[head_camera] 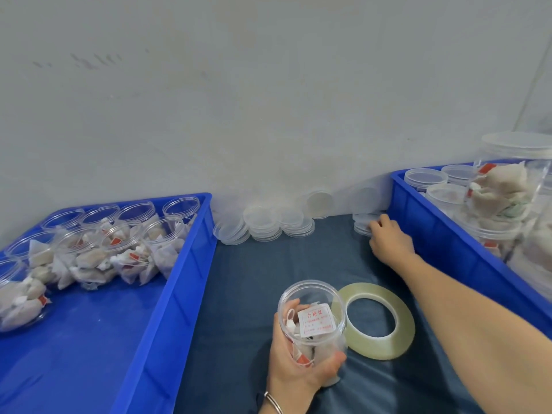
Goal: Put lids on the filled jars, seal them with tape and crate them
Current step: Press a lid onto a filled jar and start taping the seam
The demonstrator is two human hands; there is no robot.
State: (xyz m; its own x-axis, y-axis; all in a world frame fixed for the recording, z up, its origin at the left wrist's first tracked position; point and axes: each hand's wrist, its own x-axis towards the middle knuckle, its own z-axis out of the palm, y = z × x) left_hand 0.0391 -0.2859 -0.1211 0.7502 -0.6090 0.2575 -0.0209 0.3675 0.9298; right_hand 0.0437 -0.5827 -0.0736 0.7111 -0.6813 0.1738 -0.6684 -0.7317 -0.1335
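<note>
**Inspector:** Left hand, pose?

**Assistant:** Low at centre, palm up, fingers and thumb curled round a clear round plastic jar, holding it tilted just above the dark blue cloth. A thin metal bangle sits on the wrist.

**Inspector:** Right hand?

**Assistant:** Forearm stretched forward across the cloth. Fingers curled onto a small stack of clear plastic lids standing against the wall beside the right blue plastic crate; they touch the stack, but whether they grip a lid I cannot tell.

**Inspector:** Condition of the held jar?

**Assistant:** Open, no lid. It is filled with white mesh tea bags with red tags, and a white slip printed in red lies on top.

**Inspector:** Tape?

**Assistant:** A flat wide roll of clear yellowish tape lies on the cloth, just beside the jar on its right.

**Inspector:** Surroundings?

**Assistant:** More clear lid stacks line the wall at centre. The left blue plastic crate holds open filled jars, several lying on their sides. The right crate holds lidded jars, stacked
</note>
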